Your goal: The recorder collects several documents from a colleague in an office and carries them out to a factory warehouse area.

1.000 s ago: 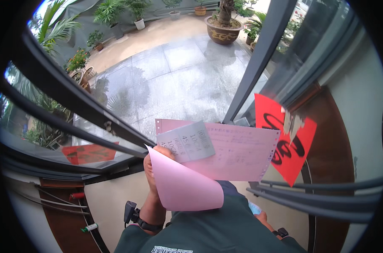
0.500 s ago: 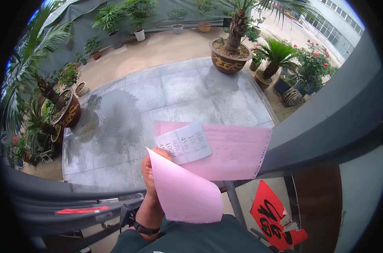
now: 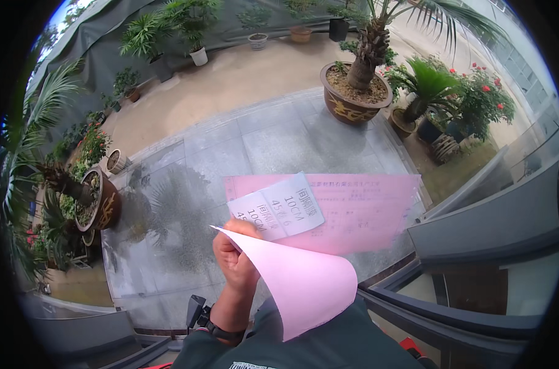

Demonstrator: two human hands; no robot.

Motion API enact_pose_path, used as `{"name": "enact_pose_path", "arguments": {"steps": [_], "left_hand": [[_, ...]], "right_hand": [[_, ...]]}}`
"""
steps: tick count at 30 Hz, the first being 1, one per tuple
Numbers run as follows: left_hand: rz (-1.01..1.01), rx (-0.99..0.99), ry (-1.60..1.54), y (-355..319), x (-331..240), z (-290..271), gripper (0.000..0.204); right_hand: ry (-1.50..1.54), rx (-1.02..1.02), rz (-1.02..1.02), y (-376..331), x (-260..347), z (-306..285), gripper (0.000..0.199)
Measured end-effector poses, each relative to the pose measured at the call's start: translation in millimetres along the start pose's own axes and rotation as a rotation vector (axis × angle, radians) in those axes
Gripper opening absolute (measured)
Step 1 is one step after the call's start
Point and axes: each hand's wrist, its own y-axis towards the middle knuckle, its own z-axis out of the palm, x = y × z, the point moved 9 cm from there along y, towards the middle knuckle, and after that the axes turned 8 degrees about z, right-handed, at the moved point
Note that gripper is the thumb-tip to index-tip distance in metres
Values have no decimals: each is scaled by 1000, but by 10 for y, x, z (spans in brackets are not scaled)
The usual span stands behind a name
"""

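My left hand (image 3: 233, 261) grips a small stack of papers at their left edge, held up in front of my chest. The stack has a flat pink printed form (image 3: 359, 212), a small white slip (image 3: 279, 206) lying on its left part, and a front pink sheet (image 3: 301, 280) that curls down and away toward me. A dark watch (image 3: 221, 331) is on that wrist. My right hand does not show anywhere in the view.
Below and beyond lies a wet grey paved courtyard (image 3: 261, 141). A large brown pot with a palm (image 3: 355, 98) stands at the back right, another brown pot (image 3: 104, 200) at the left, smaller potted plants around. A grey frame (image 3: 488, 215) crosses the right side.
The view has swung: the dark slanted frame bars and red signs have slid out, and more courtyard shows. The hand still holds the papers the same way.
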Motion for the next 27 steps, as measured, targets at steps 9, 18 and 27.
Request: {"name": "enact_pose_path", "arguments": {"steps": [9,18,27], "left_hand": [[24,-141,141,1847,1406,-347,12],[2,-208,228,3670,2496,-602,22],[80,-282,245,5654,3433,-1581,22]], "right_hand": [[505,-110,130,726,4074,-3316,38],[612,-258,-422,2559,7376,-5878,31],[616,-260,-23,2830,8347,-5634,36]]}}
